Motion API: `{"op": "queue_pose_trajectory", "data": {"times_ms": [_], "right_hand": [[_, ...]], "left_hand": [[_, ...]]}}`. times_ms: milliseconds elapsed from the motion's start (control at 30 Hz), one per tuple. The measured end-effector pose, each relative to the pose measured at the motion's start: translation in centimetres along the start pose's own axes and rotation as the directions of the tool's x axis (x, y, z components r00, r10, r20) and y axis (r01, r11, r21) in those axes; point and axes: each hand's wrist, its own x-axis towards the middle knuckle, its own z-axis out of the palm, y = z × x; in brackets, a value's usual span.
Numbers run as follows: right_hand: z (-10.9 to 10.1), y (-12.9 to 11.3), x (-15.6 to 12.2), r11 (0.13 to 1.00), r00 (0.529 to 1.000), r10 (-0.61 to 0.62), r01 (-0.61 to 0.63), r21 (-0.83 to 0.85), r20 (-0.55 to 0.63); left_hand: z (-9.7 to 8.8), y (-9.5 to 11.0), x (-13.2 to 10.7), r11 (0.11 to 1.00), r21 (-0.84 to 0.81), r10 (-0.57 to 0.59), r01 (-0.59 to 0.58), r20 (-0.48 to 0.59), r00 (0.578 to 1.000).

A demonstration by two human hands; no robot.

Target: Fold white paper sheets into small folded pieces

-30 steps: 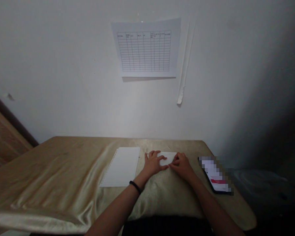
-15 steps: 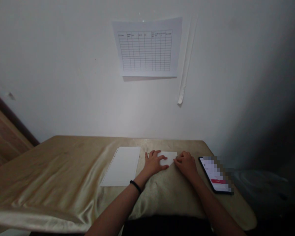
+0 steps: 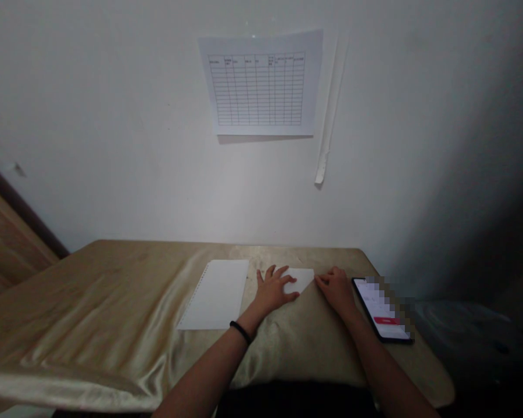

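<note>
Both hands meet the small folded paper [image 3: 303, 277] lying crosswise at the far middle of the table [image 3: 113, 284]: left hand [image 3: 272, 290] spread flat on its left half, right hand [image 3: 337, 288] curled at its right corner, grip unclear.

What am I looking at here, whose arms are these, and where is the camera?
The camera sits on a person's head, looking forward and down, so the two bare arms are that person's own. The left hand, with a black band on its wrist, lies flat on a small white paper. The right hand rests at the paper's right edge, fingers bent. Beside them on the gold-clothed table lie a perforated white sheet and a lit phone. A printed grid chart hangs on the wall.
</note>
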Motion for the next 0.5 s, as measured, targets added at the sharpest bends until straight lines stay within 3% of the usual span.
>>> {"op": "queue_pose_trajectory", "data": {"times_ms": [300, 500], "right_hand": [[1.2, 0.6, 0.2, 0.963, 0.993, -0.068, 0.090, 0.256, -0.092], [1.6, 0.4, 0.0, 0.900, 0.990, -0.138, 0.122, 0.418, 0.007]], "left_hand": [[0.1, 0.4, -0.4, 0.998, -0.001, 0.064, -0.064, -0.042, 0.997], [0.0, 0.5, -0.4, 0.998, 0.013, 0.069, -0.069, -0.096, 0.993]]}}
